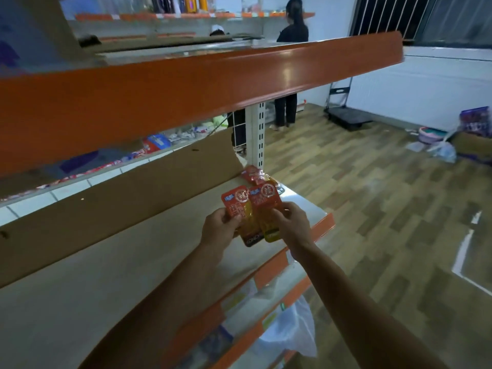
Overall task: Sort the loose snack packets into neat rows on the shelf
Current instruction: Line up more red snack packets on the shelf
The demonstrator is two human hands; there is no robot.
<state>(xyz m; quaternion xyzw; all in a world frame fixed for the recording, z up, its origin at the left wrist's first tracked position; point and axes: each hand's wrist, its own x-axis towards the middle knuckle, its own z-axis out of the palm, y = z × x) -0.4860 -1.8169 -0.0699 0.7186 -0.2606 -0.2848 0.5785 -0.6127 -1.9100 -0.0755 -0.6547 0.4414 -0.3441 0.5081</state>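
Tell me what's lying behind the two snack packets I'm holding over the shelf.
Behind the held packets, a small pile of red packets lies on the shelf, near the white upright post. The held ones cover its near edge, so the count cannot be told.

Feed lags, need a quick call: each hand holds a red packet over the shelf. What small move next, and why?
Probably set both down side by side near the far-end packets: left hand grips the left packet, right hand the right packet, overlapping, above the shelf.
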